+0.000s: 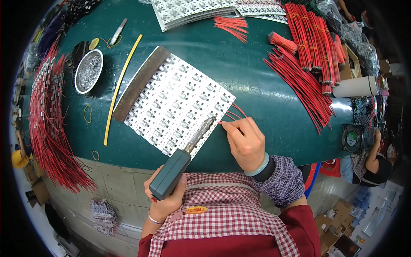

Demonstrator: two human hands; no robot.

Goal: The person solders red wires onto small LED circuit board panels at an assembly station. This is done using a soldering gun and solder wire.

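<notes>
My left hand (168, 205) is wrapped around the dark green handle of a soldering iron (170, 174). The iron's tip lies over the right edge of a white circuit board panel (179, 91), which carries rows of small dark and silver components. At that same edge, the fingers of my right hand (247, 144) pinch a thin red wire (221, 122), its end close to the iron's tip. Two or so more red wires (240, 110) stick out from the panel just beyond my fingertips. A brown bar (142, 83) lies across the panel's left side.
A bowl of silvery scraps (89, 72), a yellow strip (123, 90) and a knife (118, 31) lie left. Wired boards (51, 124) hang over the left edge. Red wire bundles (308, 38), loose wires (299, 90) and a fan (352, 138) are right. Panels (192, 10) are stacked behind.
</notes>
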